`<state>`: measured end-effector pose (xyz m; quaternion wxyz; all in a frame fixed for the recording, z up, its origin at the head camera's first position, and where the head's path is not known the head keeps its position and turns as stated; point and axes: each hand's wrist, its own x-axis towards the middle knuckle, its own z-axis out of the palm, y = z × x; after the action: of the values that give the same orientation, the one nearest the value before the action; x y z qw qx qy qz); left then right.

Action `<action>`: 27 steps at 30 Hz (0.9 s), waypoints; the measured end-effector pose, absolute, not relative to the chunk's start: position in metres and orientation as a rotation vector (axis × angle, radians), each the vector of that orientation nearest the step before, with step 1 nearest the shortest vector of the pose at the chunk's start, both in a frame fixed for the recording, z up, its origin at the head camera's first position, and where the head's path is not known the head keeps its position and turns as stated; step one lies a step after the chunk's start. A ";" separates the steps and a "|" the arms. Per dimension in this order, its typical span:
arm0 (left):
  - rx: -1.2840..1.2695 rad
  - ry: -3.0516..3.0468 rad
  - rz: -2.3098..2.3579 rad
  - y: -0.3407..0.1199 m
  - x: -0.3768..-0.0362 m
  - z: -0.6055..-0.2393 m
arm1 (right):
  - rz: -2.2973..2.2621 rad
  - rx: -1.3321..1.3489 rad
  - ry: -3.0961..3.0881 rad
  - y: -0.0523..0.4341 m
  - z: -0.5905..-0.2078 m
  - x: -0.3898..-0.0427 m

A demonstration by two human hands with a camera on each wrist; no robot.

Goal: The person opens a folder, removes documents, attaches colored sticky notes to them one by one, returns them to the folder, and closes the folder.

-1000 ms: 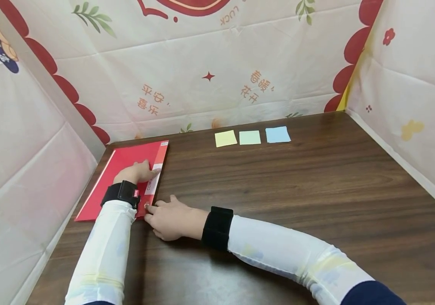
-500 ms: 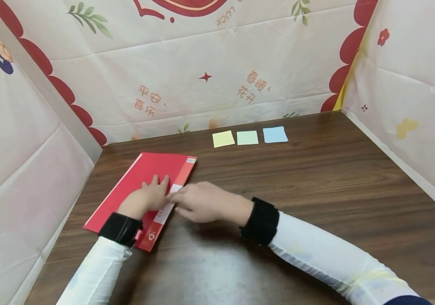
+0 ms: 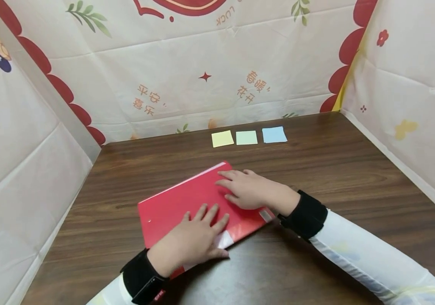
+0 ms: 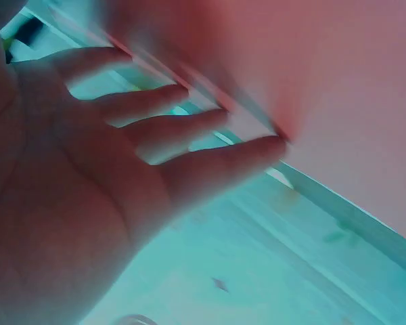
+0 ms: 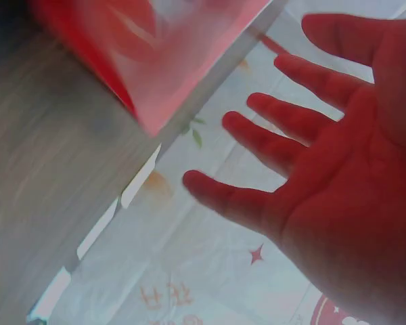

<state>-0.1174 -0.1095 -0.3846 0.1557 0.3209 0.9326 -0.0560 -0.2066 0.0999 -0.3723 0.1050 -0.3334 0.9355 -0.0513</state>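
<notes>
A red file folder [image 3: 175, 207] lies slanted at the middle of the table in the head view, with a white-and-orange label strip along its near edge. My left hand [image 3: 194, 239] rests on its near left part with spread fingers, the thumb by the near edge. My right hand [image 3: 249, 189] is over the folder's right part, fingers extended. In the left wrist view the straight fingertips touch the folder's pale red surface [image 4: 365, 115]. In the right wrist view the fingers of my right hand [image 5: 325, 162] are straight and hold nothing; a folder corner [image 5: 169, 74] appears blurred.
Yellow [image 3: 223, 139], pale green [image 3: 246, 137] and blue [image 3: 274, 134] sticky notes lie in a row near the back edge of the brown wooden table [image 3: 335, 169]. Printed white cloth [image 3: 187, 59] hangs behind the table and on both sides.
The folder has moved from the left side to the middle and turned clockwise, so its label strip now runs along the near side. Both hands have moved right with it.
</notes>
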 end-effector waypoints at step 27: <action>1.222 2.737 -0.152 -0.101 -0.130 -0.385 | 0.108 -0.734 2.827 0.166 -0.382 -0.125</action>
<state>-0.1303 -0.1015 -0.3851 0.0700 0.4062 0.9097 -0.0505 -0.1253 0.1663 -0.3822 0.1094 -0.2496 0.9614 0.0368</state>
